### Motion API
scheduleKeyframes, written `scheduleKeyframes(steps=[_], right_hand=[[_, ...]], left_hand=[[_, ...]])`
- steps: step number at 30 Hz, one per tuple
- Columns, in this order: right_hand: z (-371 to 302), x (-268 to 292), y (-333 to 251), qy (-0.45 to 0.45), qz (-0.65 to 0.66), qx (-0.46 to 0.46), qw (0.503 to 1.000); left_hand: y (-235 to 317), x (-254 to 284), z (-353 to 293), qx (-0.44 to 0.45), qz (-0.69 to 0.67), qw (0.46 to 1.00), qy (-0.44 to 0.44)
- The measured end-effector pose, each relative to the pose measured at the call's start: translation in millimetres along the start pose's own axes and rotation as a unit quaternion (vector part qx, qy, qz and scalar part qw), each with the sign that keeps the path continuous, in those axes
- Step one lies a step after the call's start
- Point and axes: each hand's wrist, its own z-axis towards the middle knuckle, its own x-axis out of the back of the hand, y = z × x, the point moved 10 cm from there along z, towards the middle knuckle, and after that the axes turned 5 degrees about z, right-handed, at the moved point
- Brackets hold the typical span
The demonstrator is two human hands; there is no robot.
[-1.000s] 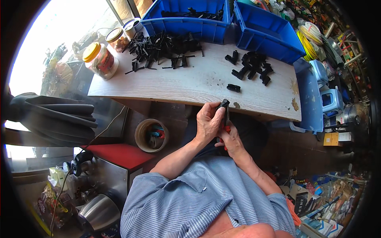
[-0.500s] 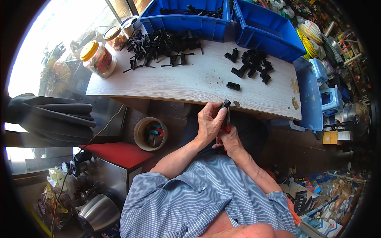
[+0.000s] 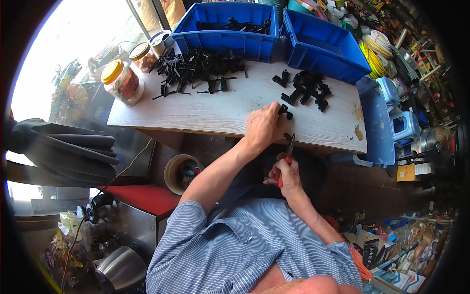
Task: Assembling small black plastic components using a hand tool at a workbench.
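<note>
My left hand (image 3: 263, 125) reaches over the front part of the table, fingers closed around a small black plastic part (image 3: 283, 109). Its fingers partly hide that part, so whether it rests on the tabletop I cannot tell. Right beside it lies another short black piece (image 3: 289, 116). Lower down, in front of the table's edge, my right hand (image 3: 289, 175) grips a red-handled tool (image 3: 291, 147) with a narrow, pointed metal end aimed up and away from me. Whether it is scissors or pliers does not show clearly.
Thin-legged black parts (image 3: 191, 68) are heaped at the table's left, and chunkier black parts (image 3: 306, 85) at its right. Behind stand two blue bins (image 3: 227, 46) (image 3: 328, 63). A yellow-lidded jar (image 3: 122, 84) is at the left end; a bucket (image 3: 171, 174) stands below.
My left hand has moved forward and up from beside the tool onto the table, taking the black plastic part with it. My right hand stays low with the tool, whose pointed end is now exposed.
</note>
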Motion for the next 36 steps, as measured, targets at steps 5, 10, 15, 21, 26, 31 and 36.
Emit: scheduleKeyframes(steps=[5, 10, 15, 21, 26, 31, 36], right_hand=[[-2.2, 3.7, 3.9, 0.004, -0.001, -0.005, 1.0], [-6.9, 5.1, 0.4, 0.006, -0.003, 0.006, 1.0], [-0.8, 10.6, 5.7, 0.003, 0.015, 0.01, 1.0], [3.8, 7.8, 10.0, -0.018, 0.012, 0.011, 1.0], [6.1, 11.6, 9.8, -0.015, 0.01, 0.018, 1.0], [5.1, 6.7, 7.8, -0.022, 0.012, 0.013, 1.0], [2.4, 7.1, 4.1, -0.018, 0.024, 0.009, 1.0]], left_hand=[[12.1, -33.4, 37.7, -0.036, 0.076, 0.996, 0.004], [12.6, -24.6, 36.8, -0.055, -0.016, 0.997, 0.049], [-34.3, 66.1, 12.2, -0.027, 0.047, 0.979, 0.198], [-100.8, 125.0, -3.7, 0.009, 0.274, 0.94, 0.202], [-103.2, 108.7, -9.5, -0.014, 0.294, 0.954, 0.058], [-91.3, 107.2, -12.9, -0.028, 0.281, 0.959, 0.018], [-80.3, 99.6, -28.2, -0.009, 0.224, 0.975, 0.004]])
